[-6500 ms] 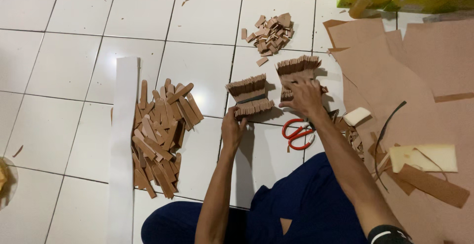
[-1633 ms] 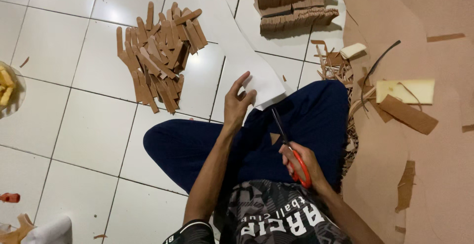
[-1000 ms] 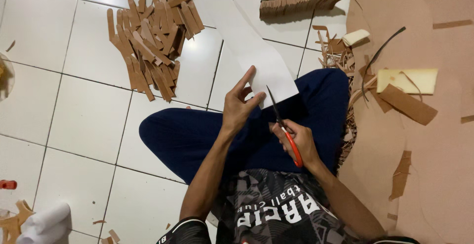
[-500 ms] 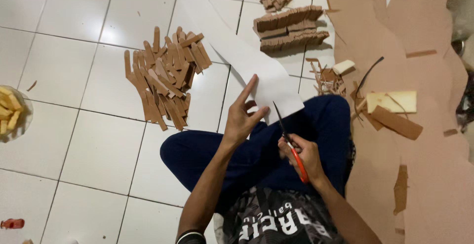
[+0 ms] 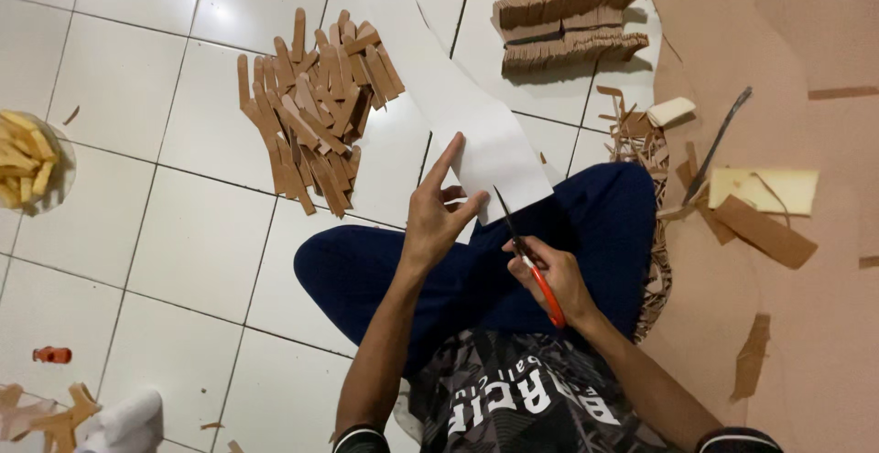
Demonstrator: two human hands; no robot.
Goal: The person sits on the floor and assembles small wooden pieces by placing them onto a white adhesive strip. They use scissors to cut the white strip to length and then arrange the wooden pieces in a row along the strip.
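Left hand [image 5: 438,219] pinching long white paper strip [image 5: 458,114], right hand [image 5: 549,274] gripping red-handled scissors [image 5: 531,261] at strip's near end, pile of brown cardboard slats [image 5: 316,105] left of strip

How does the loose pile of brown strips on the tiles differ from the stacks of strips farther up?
The loose pile of brown strips lies scattered, pieces crossing at many angles; the stacked strips sit packed on edge in two neat rows. The pile lies left of the white sheet, the stacks right of it. Both look like the same brown card.
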